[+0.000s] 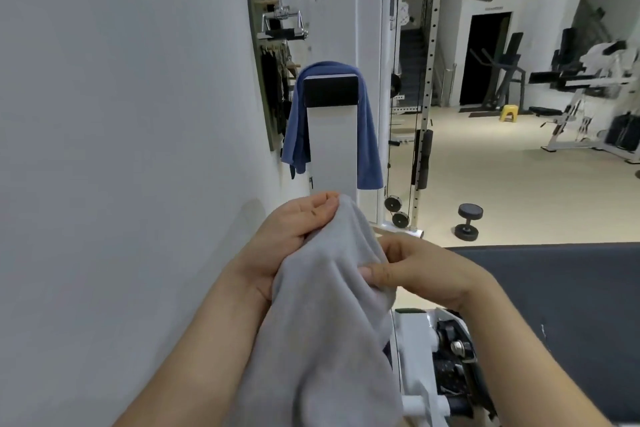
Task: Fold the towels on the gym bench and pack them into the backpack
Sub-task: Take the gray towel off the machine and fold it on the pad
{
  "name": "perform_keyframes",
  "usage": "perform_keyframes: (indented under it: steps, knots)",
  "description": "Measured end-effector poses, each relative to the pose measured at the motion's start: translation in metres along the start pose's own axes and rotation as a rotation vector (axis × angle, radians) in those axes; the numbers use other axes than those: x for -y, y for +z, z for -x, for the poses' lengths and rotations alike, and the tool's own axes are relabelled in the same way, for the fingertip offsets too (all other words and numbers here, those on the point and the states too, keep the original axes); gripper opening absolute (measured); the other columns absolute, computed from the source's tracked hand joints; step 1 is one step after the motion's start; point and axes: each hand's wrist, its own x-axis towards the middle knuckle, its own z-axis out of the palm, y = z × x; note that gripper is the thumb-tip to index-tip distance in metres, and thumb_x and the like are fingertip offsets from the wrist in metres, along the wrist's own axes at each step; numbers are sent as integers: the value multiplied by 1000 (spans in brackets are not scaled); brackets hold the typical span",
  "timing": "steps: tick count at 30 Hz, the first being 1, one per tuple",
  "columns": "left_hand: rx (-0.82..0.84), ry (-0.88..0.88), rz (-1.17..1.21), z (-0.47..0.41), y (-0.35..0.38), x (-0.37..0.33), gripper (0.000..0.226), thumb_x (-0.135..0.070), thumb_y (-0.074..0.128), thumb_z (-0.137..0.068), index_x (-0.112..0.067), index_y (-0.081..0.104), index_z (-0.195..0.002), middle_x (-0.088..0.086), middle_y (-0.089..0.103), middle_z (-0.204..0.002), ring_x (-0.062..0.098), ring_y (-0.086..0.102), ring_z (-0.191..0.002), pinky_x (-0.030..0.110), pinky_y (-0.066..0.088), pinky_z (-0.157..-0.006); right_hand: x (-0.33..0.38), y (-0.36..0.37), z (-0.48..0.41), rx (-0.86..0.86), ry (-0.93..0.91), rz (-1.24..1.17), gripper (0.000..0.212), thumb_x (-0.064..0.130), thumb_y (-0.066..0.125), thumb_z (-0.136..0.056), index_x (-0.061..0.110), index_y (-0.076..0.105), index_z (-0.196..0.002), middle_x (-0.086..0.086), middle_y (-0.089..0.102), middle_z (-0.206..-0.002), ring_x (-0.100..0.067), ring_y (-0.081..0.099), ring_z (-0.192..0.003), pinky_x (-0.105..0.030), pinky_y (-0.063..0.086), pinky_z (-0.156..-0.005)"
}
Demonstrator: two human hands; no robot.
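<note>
Both hands grasp a grey towel (322, 322) that hangs in a long bunched drape in front of the person. At the towel's top end, the left hand (294, 239) lies palm up beneath the cloth, its fingers curled round the top corner. Lower on the right side, the right hand (415, 274) pinches a fold of the fabric between thumb and fingers. From there the towel falls between the two forearms toward the bottom edge of the view, covering part of the left forearm. A dark padded gym bench (561, 288) stretches along the right, with its white metal frame (415, 357) just beside the hanging cloth. Straight ahead, a blue towel (369, 149) is draped over the top of a white upright machine column (332, 149) that has a black pad near its top; the cloth hangs down on both sides. A black dumbbell (468, 221) lies on the pale floor to the right of the column. A wall rack of cable handles (277, 21) is mounted on the left wall.
</note>
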Motion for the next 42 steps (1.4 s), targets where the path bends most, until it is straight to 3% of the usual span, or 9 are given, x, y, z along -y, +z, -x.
perform_keyframes:
  steps: [5, 8, 13, 18, 25, 28, 34, 39, 42]
  knots:
    - [-202, 88, 184, 27, 24, -13, 33, -28, 52, -96, -20, 47, -64, -5, 42, -52, 9, 43, -48, 20, 43, -49, 0, -7, 51, 370, 51, 183, 17, 32, 75, -84, 30, 70, -100, 11, 74, -100, -9, 68, -98, -30, 52, -92]
    - [-323, 58, 173, 40, 19, 2, 20, -30, 67, -84, -20, 53, -75, 1, 45, -67, 16, 47, -63, 28, 42, -61, -11, -8, 84, 411, -133, -282, 41, 35, 80, -76, 18, 69, -111, -2, 70, -109, -20, 66, -101, -32, 53, -88]
    - [-459, -15, -359, 78, 43, 40, 26, -37, 84, -64, -19, 69, -74, 0, 62, -68, 13, 56, -61, 22, 45, -55, -36, -3, 145, 86, -212, -1120, 56, 28, 95, -45, 7, 77, -95, -14, 74, -89, -25, 73, -81, -33, 60, -72]
    - [-901, 215, -800, 117, 71, 75, 18, -20, 57, -96, -30, 54, -82, -9, 56, -56, 8, 44, -51, 32, 36, -57, -47, -9, 202, 171, -109, -1099, 49, 20, 93, -50, 2, 77, -92, -13, 74, -84, -23, 73, -75, -30, 59, -69]
    - [-941, 247, -339, 177, 81, 92, 49, 9, 41, -94, -23, 69, -69, -8, 67, -75, 10, 58, -76, 28, 43, -74, -49, -13, 241, 171, 133, 456, 23, 34, 62, -90, 38, 61, -113, 5, 65, -97, -13, 60, -86, -25, 45, -77]
    - [-942, 109, -211, 211, 89, 95, 47, 6, 43, -86, -20, 69, -57, -3, 58, -68, 12, 45, -65, 27, 30, -62, -52, 2, 254, 19, 66, 625, 17, 20, 60, -83, 29, 67, -97, 11, 64, -89, -10, 60, -84, -22, 45, -70]
    - [-653, -676, -1431, 265, 111, 114, 21, -9, 47, -68, -18, 64, -61, -4, 66, -64, 20, 63, -72, 27, 41, -61, -33, 57, 290, -413, -208, 919, 17, 14, 57, -82, 25, 55, -95, 7, 55, -92, -18, 54, -83, -36, 47, -73]
    - [-382, -185, -468, 303, 209, 135, 24, -20, 50, -98, -16, 74, -94, -1, 74, -95, 8, 67, -90, 23, 52, -83, -32, 124, 324, -296, -425, 941, 27, 11, 62, -71, 26, 48, -88, 8, 52, -83, -23, 52, -67, -41, 48, -54]
    - [-380, -113, -115, 321, 250, 154, 29, -33, 59, -83, -7, 72, -81, 11, 68, -78, 19, 62, -73, 28, 51, -69, -30, 151, 349, -297, -380, 961, 29, 16, 65, -75, 28, 52, -99, 8, 53, -89, -22, 53, -74, -40, 49, -61]
